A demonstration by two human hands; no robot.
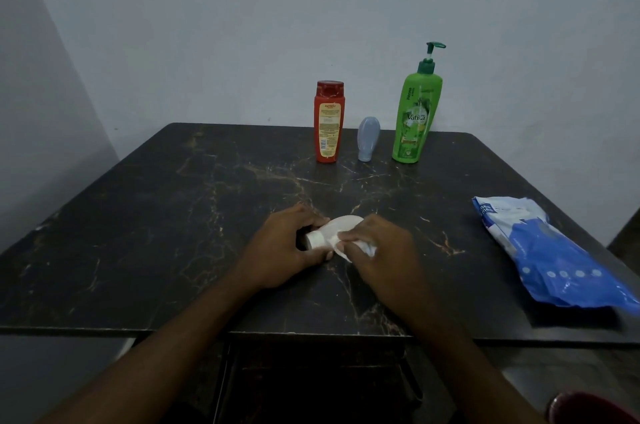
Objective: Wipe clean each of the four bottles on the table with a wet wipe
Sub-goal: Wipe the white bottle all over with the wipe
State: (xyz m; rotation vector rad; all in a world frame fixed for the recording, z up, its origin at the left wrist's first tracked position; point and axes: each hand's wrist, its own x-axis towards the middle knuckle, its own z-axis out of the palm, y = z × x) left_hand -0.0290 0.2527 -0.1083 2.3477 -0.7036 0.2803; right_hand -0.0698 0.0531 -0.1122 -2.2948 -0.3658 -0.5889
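Dark marble-veined square table point(173, 215) against pale grey wall. Small white plastic bottle point(327, 234) at table centre, lying sideways. Left hand point(287, 247) clamped round cap end. Right hand point(377, 247) pinching crumpled white wet wipe point(367, 248) against bottle body. Behind bottle: red-orange bottle point(328, 122), grey-blue tube point(368, 138), green pump bottle point(417, 111), upright. Right of bottle: blue wipes pack point(554, 253). Risk: slick wet bottle slipping from grip.

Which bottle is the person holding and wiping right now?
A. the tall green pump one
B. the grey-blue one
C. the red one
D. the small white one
D: the left hand grips the small white bottle by its cap end while the right hand presses a wet wipe against it; the other three bottles stand untouched at the back of the table.
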